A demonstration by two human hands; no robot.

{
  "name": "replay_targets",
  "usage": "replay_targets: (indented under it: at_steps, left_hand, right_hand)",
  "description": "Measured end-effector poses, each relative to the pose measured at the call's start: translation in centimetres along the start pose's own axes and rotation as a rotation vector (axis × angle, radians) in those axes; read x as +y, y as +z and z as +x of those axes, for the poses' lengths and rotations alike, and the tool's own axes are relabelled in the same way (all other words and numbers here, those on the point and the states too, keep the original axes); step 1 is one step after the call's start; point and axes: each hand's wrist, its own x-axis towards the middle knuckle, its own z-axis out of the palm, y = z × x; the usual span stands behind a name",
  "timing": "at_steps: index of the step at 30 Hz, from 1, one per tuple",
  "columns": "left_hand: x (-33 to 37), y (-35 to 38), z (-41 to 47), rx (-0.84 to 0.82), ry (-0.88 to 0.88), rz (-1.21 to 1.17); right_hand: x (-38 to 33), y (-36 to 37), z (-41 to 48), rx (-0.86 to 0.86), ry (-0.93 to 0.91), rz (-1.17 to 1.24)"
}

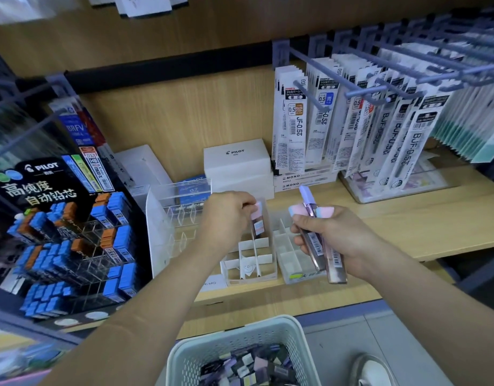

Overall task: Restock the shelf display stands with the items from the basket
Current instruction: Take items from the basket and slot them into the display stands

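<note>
Small clear lead cases with pastel caps are bunched in the right grip. Its fingers curl round them, and the pink, blue and purple caps stick up above the fist. One more clear case with a pink cap is pinched at its top by the fingertips of the left grip. This case stands almost upright. Its lower end dips into the back of the white plastic display stand with little square slots, right under the left grip.

A second pale tray with dividers sits just beside that stand, under the right grip. Left of the left grip stands a see-through plastic stand with slots. Further left is a tall black display stand full of blue and orange lead boxes.

Behind both grips, at the back of the wooden shelf, lie white cardboard boxes. Up and to the right of the right grip, long white refill packs hang on grey hooks.

Below both grips, close to the person, is a pale plastic basket with a holey wall. It holds a heap of more small cases in purple, black and white.
</note>
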Motion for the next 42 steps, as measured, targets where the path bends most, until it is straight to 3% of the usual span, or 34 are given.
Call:
replay_targets:
  at_steps: [5, 10, 13, 17, 19, 24, 29, 32, 37, 42]
  left_hand:
    - [-0.9, 0.4, 0.5, -0.039, 0.187, 0.159]
    - [-1.8, 0.8, 0.6, 0.101, 0.309, 0.211]
    - [-1.0, 0.0, 0.7, 0.06, 0.15, 0.018]
    - [2.1, -2.4, 0.3, -0.361, -0.272, -0.714]
    - [2.6, -3.1, -0.1, -0.463, -0.294, -0.797]
    - [2.1, -4.4, -0.1, -0.352, -0.303, -0.797]
    - [1.5, -6.2, -0.1, -0.492, -0.27, -0.983]
    - [1.5, -7.0, 0.4, -0.41, -0.194, -0.842]
    - [0.4, -7.9, 1.9, -0.18, -0.126, -0.39]
    - [-0.1, -5.4, 1.0, -0.085, -0.105, -0.091]
  right_hand:
    - [0.5, 0.6, 0.2, 0.01, 0.003, -0.072]
    - [0.2, 1.0, 0.1, 0.025, 0.059, -0.018]
    - [-0.4, 1.0, -0.2, -0.027, 0.059, 0.054]
    - [-0.7, 1.3, -0.5, -0.146, 0.015, 0.073]
    - [-0.8, 1.6, -0.7, -0.21, -0.017, 0.059]
    - [-1.2, 1.7, -1.2, -0.274, 0.045, 0.038]
    - [-1.6, 1.6, -1.5, -0.235, 0.071, 0.099]
    - [-1.4, 1.8, -1.2, -0.171, 0.045, 0.004]
    - [-0.4, 0.5, 0.5, 0.165, -0.079, -0.199]
    - [0.8, 1.4, 1.0, 0.115, -0.123, -0.374]
